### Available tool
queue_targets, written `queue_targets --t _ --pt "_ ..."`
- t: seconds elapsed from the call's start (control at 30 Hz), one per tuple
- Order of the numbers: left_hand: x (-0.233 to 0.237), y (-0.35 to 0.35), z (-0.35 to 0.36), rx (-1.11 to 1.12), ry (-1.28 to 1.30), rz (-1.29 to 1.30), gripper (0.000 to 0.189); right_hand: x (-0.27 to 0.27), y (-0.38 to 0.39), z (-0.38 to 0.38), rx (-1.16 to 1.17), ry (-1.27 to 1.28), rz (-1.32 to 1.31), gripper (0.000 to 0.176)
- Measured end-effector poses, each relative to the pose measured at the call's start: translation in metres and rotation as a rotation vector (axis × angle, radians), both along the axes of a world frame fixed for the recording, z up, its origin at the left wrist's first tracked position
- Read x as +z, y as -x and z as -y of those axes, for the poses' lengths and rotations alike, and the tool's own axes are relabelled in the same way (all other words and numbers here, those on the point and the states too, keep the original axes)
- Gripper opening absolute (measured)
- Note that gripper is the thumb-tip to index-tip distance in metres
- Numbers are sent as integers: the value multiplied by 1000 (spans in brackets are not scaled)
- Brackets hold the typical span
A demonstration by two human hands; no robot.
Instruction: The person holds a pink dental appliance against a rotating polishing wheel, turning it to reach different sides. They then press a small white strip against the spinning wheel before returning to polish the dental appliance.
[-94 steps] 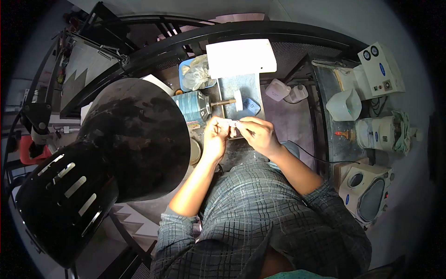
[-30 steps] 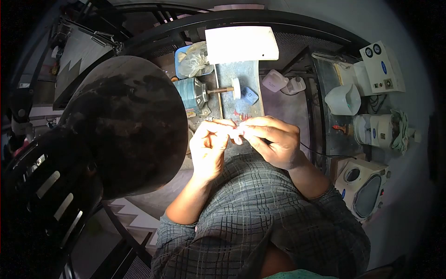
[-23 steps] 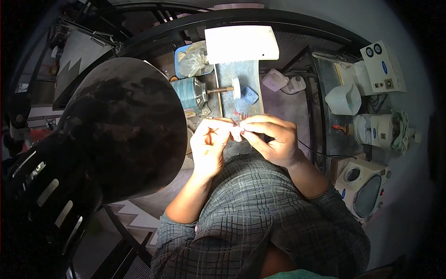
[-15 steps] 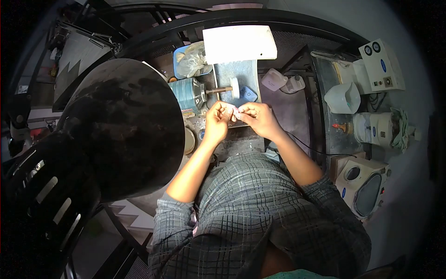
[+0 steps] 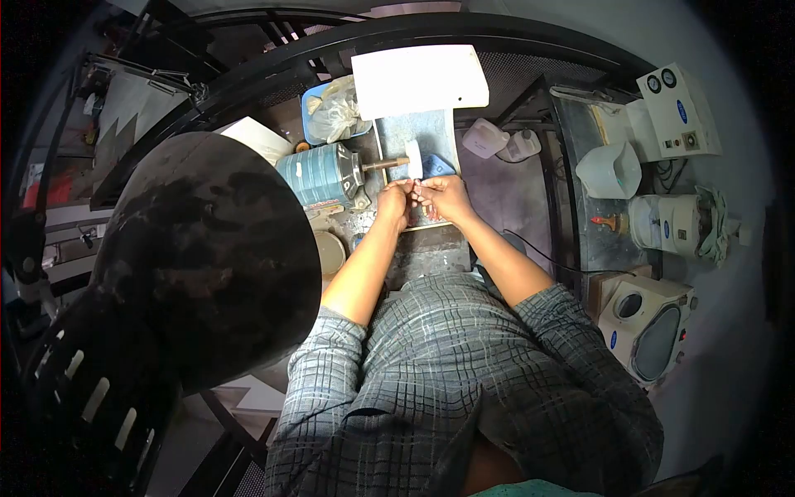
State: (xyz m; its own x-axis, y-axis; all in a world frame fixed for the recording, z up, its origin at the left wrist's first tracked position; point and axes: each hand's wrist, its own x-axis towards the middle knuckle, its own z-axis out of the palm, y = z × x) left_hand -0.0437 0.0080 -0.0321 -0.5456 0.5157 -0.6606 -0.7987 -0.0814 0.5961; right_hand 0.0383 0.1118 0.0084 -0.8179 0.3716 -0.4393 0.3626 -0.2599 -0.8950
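Both of my hands meet at the lower edge of a white polishing wheel (image 5: 415, 160), mounted on the shaft of a blue-green motor (image 5: 321, 176). My left hand (image 5: 394, 204) is closed, with its fingertips pinched together just below the wheel. From the other side my right hand (image 5: 447, 199) pinches at the same spot. Between them is a small pinkish piece, mostly hidden by the fingers, and I cannot tell its kind. A blue dish (image 5: 437, 166) lies right behind my right hand, in the metal tray (image 5: 397, 128) under the wheel.
A white hood (image 5: 421, 81) covers the tray's far end. Bagged material sits in a blue bin (image 5: 313, 131) beyond the motor. A large black lamp shade (image 5: 207, 265) fills the left. On the right stand a white jug (image 5: 610, 171), a brush (image 5: 610, 222) and several machines.
Both hands have moved away from me, up to the wheel, carrying the small pinkish piece. The view has shifted slightly, showing more of the motor.
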Motion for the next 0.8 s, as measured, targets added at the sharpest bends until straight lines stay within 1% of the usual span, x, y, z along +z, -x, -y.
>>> queue_targets --t 0.1,0.17,0.2,0.27,0.37,0.5,0.57,0.7,0.77,0.8 --pt "-15 2 -2 20 -15 33 13 -9 2 -2 14 -18 17 13" --pt "-27 3 -2 18 -38 51 14 -18 4 0 -14 -79 -73 14" --pt "-33 4 -1 20 -74 63 14 -21 2 -2 -14 -77 -71 14" --pt "-30 3 0 23 -109 74 15 -10 1 -5 57 -3 20 14" --pt "-24 2 0 58 -102 63 15 -10 -1 -3 16 -7 -7 15" --pt "-23 0 0 65 -84 69 15 -16 -1 -5 25 27 -17 15" --pt "-23 1 -1 70 -96 75 15 -27 0 -4 -4 -47 -88 15" --pt "-28 2 -1 41 -98 71 15 -27 0 -6 -4 -86 -75 14" --pt "-22 0 -2 33 -102 78 15 -32 1 -9 27 -109 -84 13" --pt "-19 -1 -2 65 -128 108 13 -34 2 -11 26 -110 -84 13"
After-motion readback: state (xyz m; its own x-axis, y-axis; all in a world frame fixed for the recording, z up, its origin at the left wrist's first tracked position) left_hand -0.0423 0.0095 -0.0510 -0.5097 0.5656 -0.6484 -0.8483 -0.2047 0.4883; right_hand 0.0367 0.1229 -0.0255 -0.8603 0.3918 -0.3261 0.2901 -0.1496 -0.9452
